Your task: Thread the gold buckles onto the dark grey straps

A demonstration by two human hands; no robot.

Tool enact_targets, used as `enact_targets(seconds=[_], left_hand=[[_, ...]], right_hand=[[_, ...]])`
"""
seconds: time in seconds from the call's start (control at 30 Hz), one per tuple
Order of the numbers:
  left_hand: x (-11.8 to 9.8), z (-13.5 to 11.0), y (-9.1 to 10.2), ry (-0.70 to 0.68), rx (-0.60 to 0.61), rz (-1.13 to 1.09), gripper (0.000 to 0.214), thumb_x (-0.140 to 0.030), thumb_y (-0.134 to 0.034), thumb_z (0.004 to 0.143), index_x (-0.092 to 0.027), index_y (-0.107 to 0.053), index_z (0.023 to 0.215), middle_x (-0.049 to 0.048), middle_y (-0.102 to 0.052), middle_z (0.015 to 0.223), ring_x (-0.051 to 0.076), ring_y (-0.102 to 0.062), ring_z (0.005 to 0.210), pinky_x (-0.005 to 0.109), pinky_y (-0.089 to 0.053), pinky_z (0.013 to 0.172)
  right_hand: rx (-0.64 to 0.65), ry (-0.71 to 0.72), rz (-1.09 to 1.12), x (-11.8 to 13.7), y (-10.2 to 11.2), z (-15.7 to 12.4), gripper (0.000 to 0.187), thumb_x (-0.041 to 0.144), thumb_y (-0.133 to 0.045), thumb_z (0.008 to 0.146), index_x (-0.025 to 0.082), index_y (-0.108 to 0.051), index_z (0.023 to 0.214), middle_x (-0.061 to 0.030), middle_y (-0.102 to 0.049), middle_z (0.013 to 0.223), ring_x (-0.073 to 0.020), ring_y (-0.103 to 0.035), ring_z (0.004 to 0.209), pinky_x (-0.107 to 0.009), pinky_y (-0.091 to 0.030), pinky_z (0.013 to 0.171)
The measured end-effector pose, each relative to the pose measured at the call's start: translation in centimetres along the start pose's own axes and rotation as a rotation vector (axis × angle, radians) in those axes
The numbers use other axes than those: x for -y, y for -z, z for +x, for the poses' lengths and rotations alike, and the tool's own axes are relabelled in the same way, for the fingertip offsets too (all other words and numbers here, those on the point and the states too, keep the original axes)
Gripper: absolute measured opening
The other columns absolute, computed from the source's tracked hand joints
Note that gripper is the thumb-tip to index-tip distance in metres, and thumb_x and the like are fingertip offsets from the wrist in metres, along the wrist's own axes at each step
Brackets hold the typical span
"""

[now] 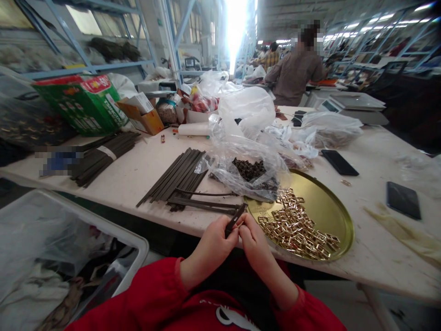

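Observation:
My left hand (pixel 214 241) and my right hand (pixel 253 239) meet at the near table edge, both closed round a dark strap (pixel 236 218) whose end sticks up between them. A small gold piece shows at my right fingertips, too small to name. Just right of my hands a gold round tray (pixel 327 202) holds a heap of gold buckles (pixel 296 227). Beyond my hands lie loose dark straps (pixel 179 177) in a fan, and a clear plastic bag (pixel 248 168) with small dark pieces inside.
A second strap bundle (pixel 103 156), a green carton (pixel 84 103) and cardboard boxes sit at the left back. Two black phones (pixel 339 162) (pixel 403 200) lie to the right. A white bin (pixel 62 257) with bags stands at lower left. A person (pixel 294 69) works at the far end.

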State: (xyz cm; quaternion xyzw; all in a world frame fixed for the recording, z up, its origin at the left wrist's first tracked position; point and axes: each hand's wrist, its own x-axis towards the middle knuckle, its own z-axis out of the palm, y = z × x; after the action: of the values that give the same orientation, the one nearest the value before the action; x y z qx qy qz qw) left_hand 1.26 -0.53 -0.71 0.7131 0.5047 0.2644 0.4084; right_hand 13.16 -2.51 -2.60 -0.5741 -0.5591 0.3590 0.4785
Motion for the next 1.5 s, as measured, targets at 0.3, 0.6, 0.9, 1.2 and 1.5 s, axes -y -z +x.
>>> enact_targets(seconds=[0.3,0.6,0.9,1.2,1.5], left_hand=[[-0.3,0.5,0.3,0.025,-0.092,-0.118,0.015,-0.028,-0.048,0.079,-0.017,-0.049,0.07,-0.0019,-0.054,0.065,0.012,-0.049,0.062,0.024,-0.037,0.058],[0.0,0.5,0.1,0.045,-0.084,-0.173,0.015,-0.029,-0.048,0.079,-0.016,-0.05,0.07,-0.002,-0.052,0.065,0.012,-0.048,0.063,0.024,-0.037,0.06],[-0.1,0.5,0.2,0.055,-0.092,-0.174,0.015,-0.029,-0.049,0.078,-0.016,-0.051,0.071,-0.0011,-0.055,0.067,0.013,-0.05,0.065,0.024,-0.038,0.06],[-0.4,0.6,0.3,0.081,-0.067,-0.243,0.016,-0.029,-0.049,0.077,-0.016,-0.052,0.07,-0.0005,-0.057,0.068,0.013,-0.052,0.066,0.025,-0.04,0.064],[0.1,0.6,-0.2,0.048,-0.107,-0.151,0.013,-0.028,-0.048,0.078,-0.016,-0.049,0.072,-0.001,-0.054,0.067,0.013,-0.05,0.065,0.025,-0.038,0.061]], right_hand=[[-0.158,0.016,-0.015,-0.6,0.4,-0.2,0.018,0.03,-0.048,0.083,0.02,-0.047,0.098,0.0034,-0.048,0.066,-0.0126,-0.046,0.057,-0.025,-0.038,0.054],[-0.184,0.269,-0.242,-0.2,1.1,-0.2,0.004,0.023,-0.054,0.082,0.02,-0.053,0.079,0.0007,-0.052,0.07,-0.0125,-0.046,0.059,-0.025,-0.038,0.053],[-0.207,0.317,-0.237,-0.3,1.0,-0.2,0.006,0.023,-0.053,0.083,0.021,-0.057,0.079,-0.0013,-0.054,0.076,-0.0139,-0.052,0.067,-0.026,-0.043,0.057],[-0.155,0.457,-0.453,-1.1,1.8,0.0,0.014,0.023,-0.049,0.085,0.023,-0.063,0.084,-0.0046,-0.056,0.085,-0.0157,-0.056,0.076,-0.029,-0.047,0.066],[-0.147,0.477,-0.499,-1.0,1.7,-0.1,0.014,0.022,-0.048,0.085,0.023,-0.062,0.085,-0.0054,-0.057,0.086,-0.0159,-0.057,0.077,-0.029,-0.048,0.067]])
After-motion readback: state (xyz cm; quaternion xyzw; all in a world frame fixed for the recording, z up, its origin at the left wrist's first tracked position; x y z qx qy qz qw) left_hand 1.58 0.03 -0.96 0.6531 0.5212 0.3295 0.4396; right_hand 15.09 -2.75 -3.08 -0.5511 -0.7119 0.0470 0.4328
